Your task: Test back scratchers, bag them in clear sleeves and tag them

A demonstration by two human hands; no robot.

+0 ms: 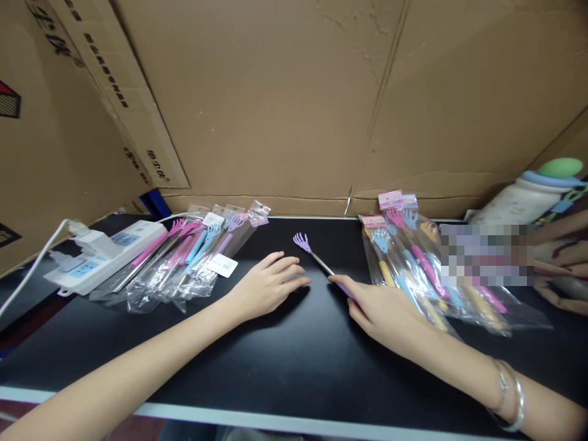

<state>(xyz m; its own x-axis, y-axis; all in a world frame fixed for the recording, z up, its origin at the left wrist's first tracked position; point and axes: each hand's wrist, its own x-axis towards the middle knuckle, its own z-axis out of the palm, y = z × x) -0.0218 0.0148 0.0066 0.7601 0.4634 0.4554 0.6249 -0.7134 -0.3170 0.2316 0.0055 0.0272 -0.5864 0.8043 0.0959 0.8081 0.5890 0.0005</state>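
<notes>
My right hand [376, 306] is closed around the purple handle of a back scratcher [324, 263]. Its purple claw-shaped head points up and to the left, joined to a thin metal rod. To the left of the scratcher's head, my left hand [273, 285] hovers or rests over the black table with fingers extended and nothing in them. Further left lie several bagged back scratchers [197, 245] in pink, blue and purple, with white labels on some. Just beyond my right hand is another pile of bagged back scratchers [422, 263] with pink header cards.
A white power strip [133, 239] with plugs and a cable sits at the left. A pale bottle [509, 199] with a green and blue lid leans at the right. Near it, fingers of another hand [563, 257] show. Cardboard [275, 110] walls the back of the black table [275, 367].
</notes>
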